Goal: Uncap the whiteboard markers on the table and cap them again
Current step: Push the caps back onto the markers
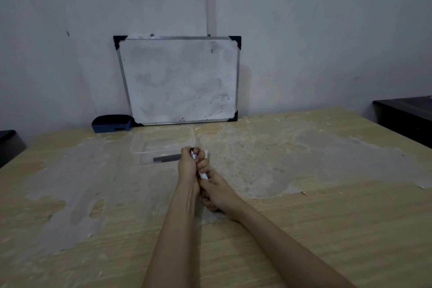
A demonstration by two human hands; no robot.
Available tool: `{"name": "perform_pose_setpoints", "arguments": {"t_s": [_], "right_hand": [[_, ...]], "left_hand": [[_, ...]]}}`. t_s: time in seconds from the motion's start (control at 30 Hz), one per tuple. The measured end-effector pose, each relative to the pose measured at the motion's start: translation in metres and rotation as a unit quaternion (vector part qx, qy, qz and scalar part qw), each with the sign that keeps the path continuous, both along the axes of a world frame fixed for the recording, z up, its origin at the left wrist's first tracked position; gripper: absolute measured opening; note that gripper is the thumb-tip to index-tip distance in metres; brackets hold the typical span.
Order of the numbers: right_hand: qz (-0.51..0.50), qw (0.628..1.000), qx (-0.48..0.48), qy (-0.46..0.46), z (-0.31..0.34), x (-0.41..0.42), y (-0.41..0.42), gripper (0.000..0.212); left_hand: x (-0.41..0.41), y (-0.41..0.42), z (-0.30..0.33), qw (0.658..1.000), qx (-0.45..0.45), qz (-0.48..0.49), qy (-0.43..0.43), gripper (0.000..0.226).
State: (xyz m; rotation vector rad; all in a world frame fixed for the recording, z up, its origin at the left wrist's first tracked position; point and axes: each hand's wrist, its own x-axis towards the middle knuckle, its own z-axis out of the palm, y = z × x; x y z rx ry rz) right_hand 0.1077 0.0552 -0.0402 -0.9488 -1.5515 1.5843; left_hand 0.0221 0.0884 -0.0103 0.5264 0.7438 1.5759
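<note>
Centrally | left hand, right hand: fingers closed around markers | table edges well apart

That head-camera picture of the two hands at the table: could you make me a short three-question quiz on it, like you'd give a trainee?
1. True or false: the framed whiteboard lies flat on the worn wooden table.
2. Which hand is farther from the camera, closed around the white whiteboard markers? A) left hand B) right hand
3. Fill in: a dark marker lies inside the clear plastic ____.

Key
1. False: it stands leaning against the wall.
2. A. The left fist holds more than one marker; the right hand grips the near end of one.
3. Container. The dark blue eraser sits to its left, by the wall.
</note>
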Motion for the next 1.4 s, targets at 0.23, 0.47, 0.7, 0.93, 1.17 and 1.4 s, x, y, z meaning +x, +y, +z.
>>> {"name": "perform_pose_setpoints", "arguments": {"t_s": [0.23,0.47,0.7,0.93,1.17,1.4], "right_hand": [[0.002,1.0,0.004,-0.003,0.0,0.001,0.0,0.024],[-0.008,0.999,0.024,-0.022,-0.001,0.001,0.0,0.021],[-0.001,0.999,0.024,-0.029,-0.001,0.001,0.0,0.017],[-0.003,0.999,0.023,-0.032,0.002,0.001,-0.002,0.02],[0.004,1.0,-0.006,-0.02,0.005,0.002,-0.003,0.019],[-0.049,0.995,-0.081,-0.015,0.033,0.015,0.007,0.036]], "left_hand": [[0.001,-0.003,0.001,1.0,0.006,0.0,-0.021,0.039],[0.002,-0.002,0.003,1.0,-0.005,-0.011,-0.02,0.044],[0.001,-0.004,0.003,1.0,-0.006,-0.005,-0.019,0.041],[0.001,-0.005,0.004,1.0,-0.008,0.001,-0.019,0.039],[0.0,-0.001,-0.003,0.999,-0.01,0.029,-0.009,0.042],[-0.007,-0.011,-0.006,0.987,-0.067,0.126,0.08,0.068]]}}
